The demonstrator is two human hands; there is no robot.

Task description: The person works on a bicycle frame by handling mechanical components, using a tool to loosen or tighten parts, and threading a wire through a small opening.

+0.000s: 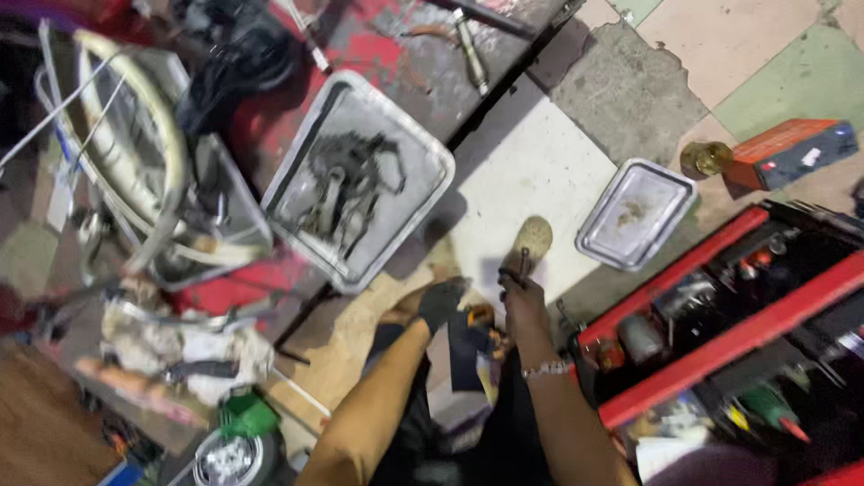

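Note:
My left hand [439, 301], dark as if gloved, is curled low in the centre of the head view. Just right of it lies an orange and black object [481, 320]; blur hides whether the left hand grips it. My right hand [524, 301], with a beaded bracelet [546, 368] on the wrist, is closed around a thin dark tool [524, 263] that points away from me. A shoe tip [533, 238] shows just beyond that tool on the white floor tile.
A large metal tray [423, 144] of greasy parts sits on a worn red bench [378, 49]. A small metal tray [675, 193] lies on the floor. A red tool chest [720, 346] with open drawers stands to the right; a bicycle rim [162, 135] and rags [180, 351] are at left.

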